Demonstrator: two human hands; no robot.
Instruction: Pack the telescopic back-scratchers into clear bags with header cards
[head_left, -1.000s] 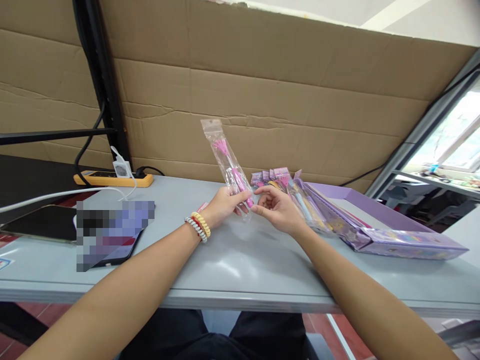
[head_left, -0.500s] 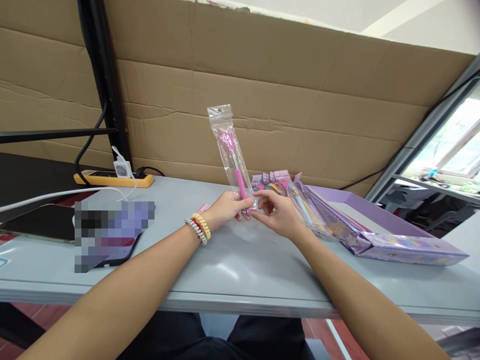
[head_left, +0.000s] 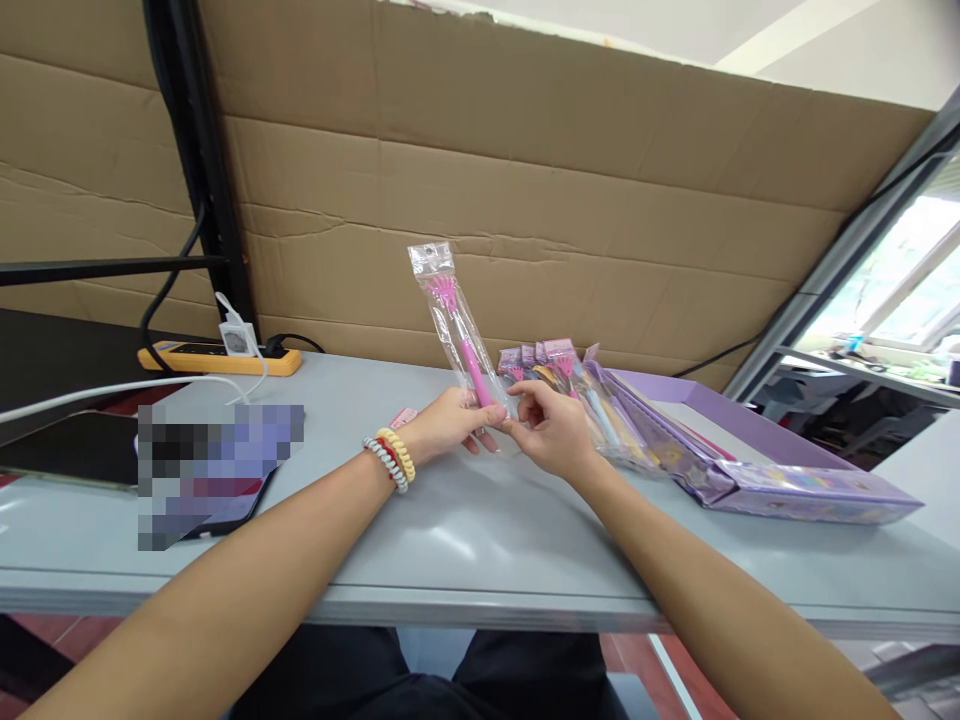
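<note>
A clear plastic bag (head_left: 431, 258) stands tilted above the grey table, holding a pink stick with a small hand-shaped head (head_left: 472, 365). My left hand (head_left: 450, 422) grips the lower part of the bag and the stick's handle between thumb and fingers. Bracelets circle my left wrist. My right hand (head_left: 551, 425) pinches the bag's bottom corner, close to the left fingertips. Behind my right hand lie several similar bagged sticks (head_left: 600, 405) with pink card tops.
An open purple box (head_left: 810, 490) lies at the right. A yellow power strip (head_left: 217, 358) with a white charger is at the back left, with a dark tablet (head_left: 75, 447) and a partly blurred phone (head_left: 232, 510) nearer. Cardboard (head_left: 525, 180) stands behind.
The bagged pink stick has dropped a little, and its hand-shaped head now shows its spread fingers. Both hands still hold the lower end. The view has shifted slightly.
</note>
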